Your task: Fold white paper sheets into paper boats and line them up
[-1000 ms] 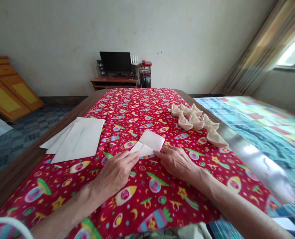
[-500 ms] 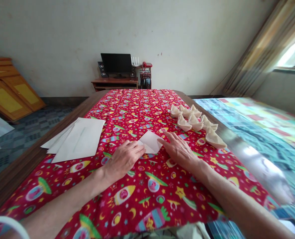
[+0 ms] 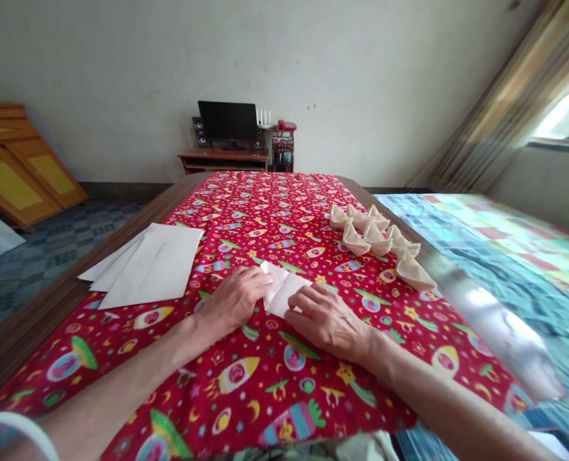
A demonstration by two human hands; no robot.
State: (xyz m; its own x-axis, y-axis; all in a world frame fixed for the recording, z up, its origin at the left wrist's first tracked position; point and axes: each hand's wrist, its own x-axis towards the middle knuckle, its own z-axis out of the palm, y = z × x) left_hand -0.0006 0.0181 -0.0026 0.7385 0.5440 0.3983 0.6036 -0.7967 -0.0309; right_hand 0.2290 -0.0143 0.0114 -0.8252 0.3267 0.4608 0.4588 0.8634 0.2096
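Note:
A small folded sheet of white paper [image 3: 279, 291] lies on the red tablecloth in front of me, with a crease running across its middle. My left hand [image 3: 239, 291] is at its left edge, fingers closed together on the paper. At the right and near edge, my right hand [image 3: 327, 317] has its fingers curled over the paper, its thumb by the lower corner. The fingertips hide parts of both edges. Several folded paper boats [image 3: 377, 237] stand to the right, beyond my right hand. Left of my left hand lies a fanned stack of white paper sheets [image 3: 150, 269].
The patterned red tablecloth [image 3: 236, 410] covers most of a brown wooden table [image 3: 29, 326]. A bed [image 3: 495, 256] stands along the right side. Past the far end are a monitor [image 3: 227, 121] and speakers on a low desk. A wooden cabinet [image 3: 25, 166] is at left.
The paper has been turned and now lies at a different angle with a crease facing up. My right hand has moved nearer to me and its fingers have curled onto the paper.

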